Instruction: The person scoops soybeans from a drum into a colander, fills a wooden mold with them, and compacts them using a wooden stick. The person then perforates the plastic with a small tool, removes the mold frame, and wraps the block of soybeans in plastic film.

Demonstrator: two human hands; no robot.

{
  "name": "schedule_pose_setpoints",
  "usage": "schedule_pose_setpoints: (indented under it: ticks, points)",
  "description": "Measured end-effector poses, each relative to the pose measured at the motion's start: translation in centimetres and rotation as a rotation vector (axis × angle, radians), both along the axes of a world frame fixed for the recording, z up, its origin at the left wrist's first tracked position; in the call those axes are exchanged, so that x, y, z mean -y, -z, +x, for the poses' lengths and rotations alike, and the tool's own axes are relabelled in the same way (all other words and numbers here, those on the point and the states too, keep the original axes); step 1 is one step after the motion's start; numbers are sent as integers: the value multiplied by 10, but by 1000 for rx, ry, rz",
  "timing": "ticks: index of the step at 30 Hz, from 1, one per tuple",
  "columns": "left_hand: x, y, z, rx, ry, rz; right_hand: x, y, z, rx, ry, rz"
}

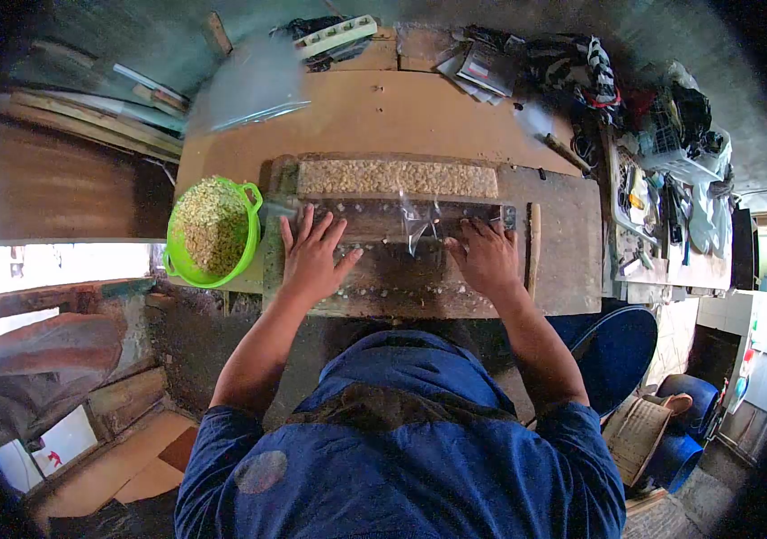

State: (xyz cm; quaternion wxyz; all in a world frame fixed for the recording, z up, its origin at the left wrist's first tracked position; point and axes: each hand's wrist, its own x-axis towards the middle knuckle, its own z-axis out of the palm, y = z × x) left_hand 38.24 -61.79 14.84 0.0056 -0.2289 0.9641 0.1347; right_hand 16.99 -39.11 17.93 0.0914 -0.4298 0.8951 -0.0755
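Observation:
My left hand (313, 256) lies with fingers spread on the left part of a dark wooden plank (356, 220). On its right part rests my right hand (488, 258), fingers stretched out and a little apart. Neither hand holds anything. A crumpled piece of clear plastic (417, 225) lies across the plank between them. Just beyond the plank is a long flat slab of pale beans (397, 178), apparently under clear film. All of this sits on a worn wooden board (567, 242). Left of my left hand stands a bright green colander (251, 242) filled with pale beans (212, 225).
Clear plastic sheets (257, 90) lie at the table's back left. A power strip (336, 36) and papers (487, 70) are along the back. A wooden stick (534, 251) lies right of my right hand. A tray of tools (639, 202) and blue barrels (689, 404) stand farther right.

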Motion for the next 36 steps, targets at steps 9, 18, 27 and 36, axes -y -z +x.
schedule_pose_setpoints:
  ticks: [9, 18, 27, 36]
  points:
    - [7, -3, -4, 133, -42, -88, 9, -7, -13, -40, 31, 292]
    - [4, -6, 25, -273, -149, 61, 35, -23, 6, 3, -15, 75]
    - [7, -7, 41, -438, -533, 541, 119, 0, 48, 274, -456, -39]
    - [26, 4, 43, -704, -529, 778, 157, 3, 58, 301, -539, 170]
